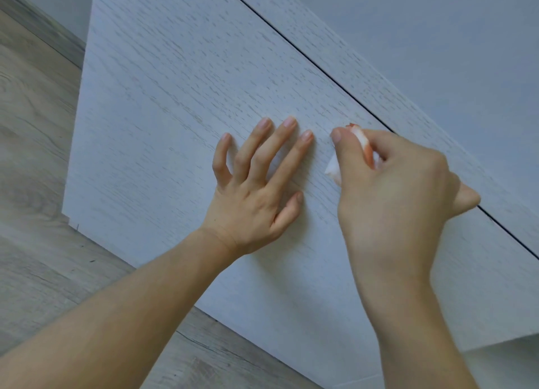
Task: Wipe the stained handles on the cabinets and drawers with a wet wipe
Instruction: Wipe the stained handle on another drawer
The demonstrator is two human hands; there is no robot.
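Against the pale wood-grain drawer front [175,96], the left hand [256,196] lies flat, fingers spread; just beside it the right hand [399,190] pinches a crumpled white wet wipe [334,171] (stained orange-red).

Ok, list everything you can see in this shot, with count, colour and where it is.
Cabinet front: one panel, pale whitewashed wood grain, fills the middle of the view; no handle visible.
Gap line: one, dark, runs diagonally along the panel's upper right edge.
Floor: grey wood-look planks, left and bottom.
Wall: plain grey-white, upper right.
Wet wipe: one, white with orange-red staining, bunched against the panel.
Left hand: flat on the panel, fingers spread.
Right hand: closed around the wipe, beside the gap line.
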